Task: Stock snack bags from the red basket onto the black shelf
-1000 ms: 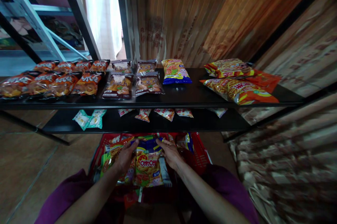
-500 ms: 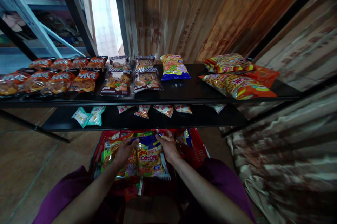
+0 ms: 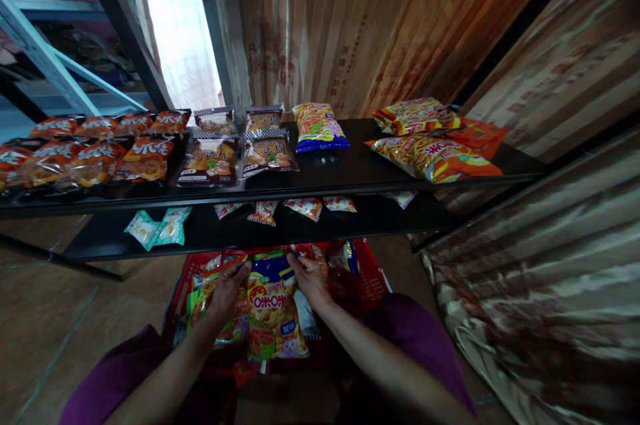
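Observation:
A yellow and blue snack bag (image 3: 273, 308) hangs over a red basket (image 3: 373, 278) full of snack packets in front of me. My left hand (image 3: 227, 288) grips the bag's upper left edge, fingers curled over it. My right hand (image 3: 310, 278) grips its upper right edge the same way. Both forearms reach out from purple sleeves. A matching yellow and blue bag (image 3: 319, 126) lies on the black upper shelf (image 3: 350, 175) above the basket.
The upper shelf carries rows of orange packets (image 3: 95, 152), brown packets (image 3: 235, 148) and orange-yellow bags (image 3: 433, 142). A lower shelf (image 3: 100, 238) holds small teal packets (image 3: 157, 228) and small red-white ones (image 3: 285, 206). Cardboard sheets line the back and right. Metal frames stand at the left.
Both hands have lifted the yellow and blue bag a little higher out of the basket. The view has shifted slightly right and up.

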`<state>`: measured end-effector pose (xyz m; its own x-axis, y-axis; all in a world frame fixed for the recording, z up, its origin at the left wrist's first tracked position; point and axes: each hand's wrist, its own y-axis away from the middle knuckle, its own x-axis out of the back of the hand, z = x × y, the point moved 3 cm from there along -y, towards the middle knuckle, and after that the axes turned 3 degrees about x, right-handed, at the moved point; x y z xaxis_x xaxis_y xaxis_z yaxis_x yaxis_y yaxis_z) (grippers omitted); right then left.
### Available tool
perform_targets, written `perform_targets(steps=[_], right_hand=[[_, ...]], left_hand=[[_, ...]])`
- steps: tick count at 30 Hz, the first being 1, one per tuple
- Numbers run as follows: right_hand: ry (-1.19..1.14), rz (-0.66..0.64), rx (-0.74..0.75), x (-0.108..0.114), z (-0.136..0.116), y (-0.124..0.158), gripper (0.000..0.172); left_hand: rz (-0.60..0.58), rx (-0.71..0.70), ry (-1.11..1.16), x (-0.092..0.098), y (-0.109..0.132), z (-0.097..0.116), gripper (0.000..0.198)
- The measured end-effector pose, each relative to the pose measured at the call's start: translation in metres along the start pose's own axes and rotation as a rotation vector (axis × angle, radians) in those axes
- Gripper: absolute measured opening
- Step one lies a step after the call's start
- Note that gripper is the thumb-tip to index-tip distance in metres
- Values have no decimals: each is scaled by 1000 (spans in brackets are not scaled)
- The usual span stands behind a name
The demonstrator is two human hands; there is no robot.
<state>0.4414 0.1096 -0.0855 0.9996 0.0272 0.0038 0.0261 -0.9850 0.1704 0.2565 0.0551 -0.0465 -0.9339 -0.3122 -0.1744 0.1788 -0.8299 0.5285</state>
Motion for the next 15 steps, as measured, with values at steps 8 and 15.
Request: perform_targets(steps=[8, 15], right_hand=[[-95, 8, -66, -1, 10, 0, 45], [-107, 48, -72, -1, 9, -1, 47]], left_hand=[[-12, 54, -21, 0, 0, -2, 26], [-4, 12, 60, 10, -18, -6, 14]])
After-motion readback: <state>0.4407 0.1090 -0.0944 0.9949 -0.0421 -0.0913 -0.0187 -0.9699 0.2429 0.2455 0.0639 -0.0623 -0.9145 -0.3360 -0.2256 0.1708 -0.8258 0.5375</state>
